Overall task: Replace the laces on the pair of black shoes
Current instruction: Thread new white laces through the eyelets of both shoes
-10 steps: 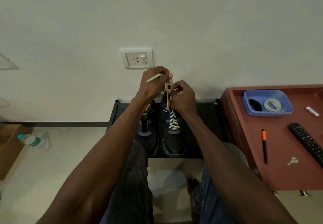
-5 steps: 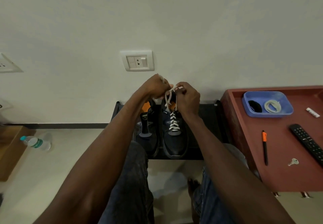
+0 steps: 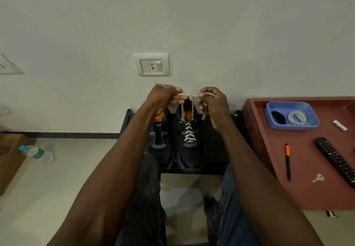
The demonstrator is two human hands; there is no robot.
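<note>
Head view, from the left: a plastic water bottle (image 3: 36, 153) lies on its side on the floor, well out to the left of the hands and lower in the picture. A wall socket (image 3: 151, 64) sits on the wall just above the left hand. The left hand (image 3: 165, 98) is curled closed, pinching one end of the white lace (image 3: 190, 134), whose tip pokes out past the top of the knuckles. Under this hand stands the left black shoe (image 3: 161, 143), its eyelets bare. Between the two hands the lace runs as a short taut span, and two strands drop from it to the top eyelets of the right black shoe (image 3: 190, 149), which is laced in white crossings down to the toe. Both shoes rest side by side on a black rack (image 3: 215, 144) below the hands. The right hand (image 3: 213, 105) is likewise closed, fingers pinched on the other lace end, which dangles just beneath it. Right of that hand is a red-brown worktop (image 3: 307, 192) carrying a blue tray (image 3: 292, 125) with a coiled pale lace (image 3: 297, 118) and a dark bundle (image 3: 278, 117), a pen (image 3: 288, 161), a key (image 3: 318, 178) and a remote control (image 3: 336, 159).
</note>
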